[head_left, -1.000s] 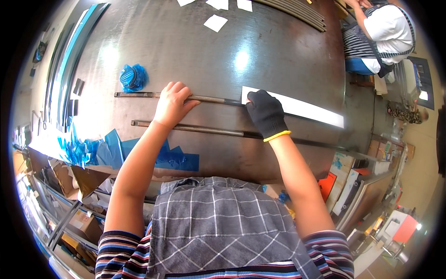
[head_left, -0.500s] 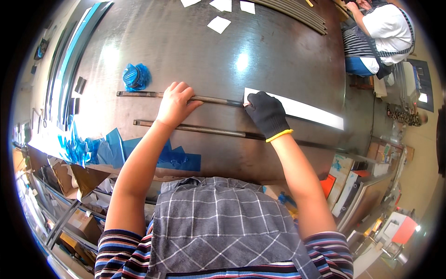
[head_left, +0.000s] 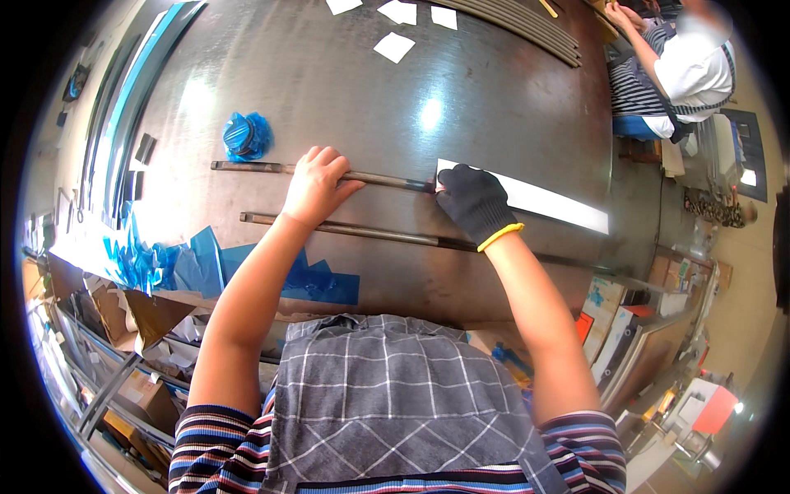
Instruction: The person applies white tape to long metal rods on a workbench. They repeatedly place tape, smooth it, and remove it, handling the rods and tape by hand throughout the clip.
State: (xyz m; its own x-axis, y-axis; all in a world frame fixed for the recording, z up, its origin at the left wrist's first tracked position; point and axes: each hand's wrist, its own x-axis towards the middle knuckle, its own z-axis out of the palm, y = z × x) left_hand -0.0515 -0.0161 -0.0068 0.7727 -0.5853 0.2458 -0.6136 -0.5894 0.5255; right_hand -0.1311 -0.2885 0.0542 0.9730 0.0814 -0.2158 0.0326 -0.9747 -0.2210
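My bare left hand is wrapped over a long dark metal rod lying across the table. My right hand, in a black knitted glove with a yellow cuff, has its fingers curled at the rod farther right. Its fingertips are partly hidden under the glove's back. A long white strip lies just beyond the glove and runs off to the right; the glove covers part of its near edge. Closer to me, a second metal rod lies roughly parallel, passing beneath both forearms.
Blue film in a crumpled bundle sits past the rod's left end. More blue film lies along the near edge of the metal table. White paper pieces and several grey bars are far off. Another person stands at right.
The whole view has shifted slightly. Both my hands keep their places on the rod. At the far right, the other person's head and arms have moved a little.
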